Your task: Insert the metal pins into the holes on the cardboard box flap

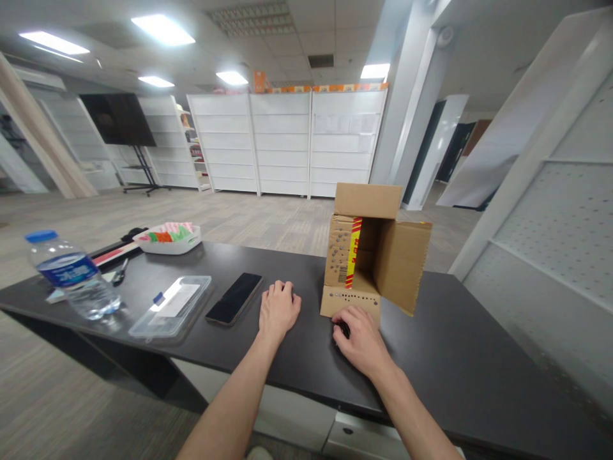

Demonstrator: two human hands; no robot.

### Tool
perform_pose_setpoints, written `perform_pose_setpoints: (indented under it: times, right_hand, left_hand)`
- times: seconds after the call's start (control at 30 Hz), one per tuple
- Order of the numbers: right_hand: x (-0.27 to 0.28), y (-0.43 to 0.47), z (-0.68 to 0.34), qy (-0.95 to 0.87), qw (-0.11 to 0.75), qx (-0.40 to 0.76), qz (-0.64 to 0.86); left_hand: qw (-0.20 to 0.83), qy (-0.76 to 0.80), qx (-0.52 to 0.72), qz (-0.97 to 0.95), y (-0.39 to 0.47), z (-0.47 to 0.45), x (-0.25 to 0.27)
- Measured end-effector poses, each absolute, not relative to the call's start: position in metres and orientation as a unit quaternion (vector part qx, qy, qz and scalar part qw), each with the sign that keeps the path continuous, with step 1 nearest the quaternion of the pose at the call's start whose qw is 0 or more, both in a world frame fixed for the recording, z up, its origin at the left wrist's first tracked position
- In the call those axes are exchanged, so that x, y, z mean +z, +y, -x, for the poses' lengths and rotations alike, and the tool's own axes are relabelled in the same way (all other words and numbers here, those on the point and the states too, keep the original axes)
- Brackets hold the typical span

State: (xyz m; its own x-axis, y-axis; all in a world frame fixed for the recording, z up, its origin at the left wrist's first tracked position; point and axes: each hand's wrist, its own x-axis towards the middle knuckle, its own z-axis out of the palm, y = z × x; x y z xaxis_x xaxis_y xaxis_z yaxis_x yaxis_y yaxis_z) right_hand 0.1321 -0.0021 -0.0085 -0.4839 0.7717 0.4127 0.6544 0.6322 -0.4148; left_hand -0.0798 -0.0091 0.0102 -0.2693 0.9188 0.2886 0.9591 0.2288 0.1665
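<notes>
Probably light and stiff, with bendy flaps (405, 265), the box (371, 255) stands right of centre; hold its walls (339, 246). The right hand (363, 338)'s grip curls around a black item (343, 328); the left hand (279, 310), near the phone (234, 298), hides its grip: I cannot tell.

Beyond the left hand (280, 311), white cabinets (282, 140) stand on a grey floor (268, 220). A black screen (117, 119) is positioned farther left. A perforated partition (565, 220) stands right of the right hand (360, 340). Lit ceiling panels (163, 30) are above hand level.
</notes>
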Motion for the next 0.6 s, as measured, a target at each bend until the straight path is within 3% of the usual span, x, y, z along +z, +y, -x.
perform_pose_setpoints:
  times: [0.6]
  right_hand:
    - [-0.0045, -0.0038, -0.1315, -0.859, 0.271, 0.109, 0.421]
  left_hand:
    - [0.072, -0.782, -0.150, 0.601, -0.0081, 0.0804, 0.0081]
